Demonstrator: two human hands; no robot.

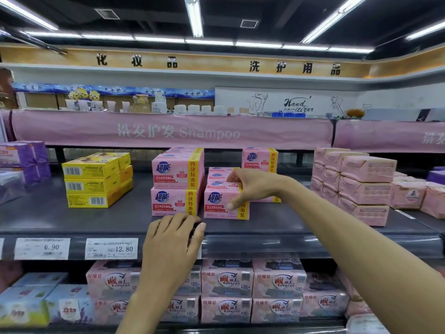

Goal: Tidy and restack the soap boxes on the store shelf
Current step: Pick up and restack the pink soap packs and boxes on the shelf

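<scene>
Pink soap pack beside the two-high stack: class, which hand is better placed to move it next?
Right. The right hand grips the pink soap pack by top and front; the left hand rests on the shelf edge.

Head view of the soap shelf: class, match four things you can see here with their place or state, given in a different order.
Column A
1. yellow boxes
2. right hand
3. left hand
4. purple packs

Column B
a. rests on the front edge of the shelf
b. at the far left end
c. grips the front pink box
d. stacked three high

Pairs: 1-d; 2-c; 3-a; 4-b
</scene>
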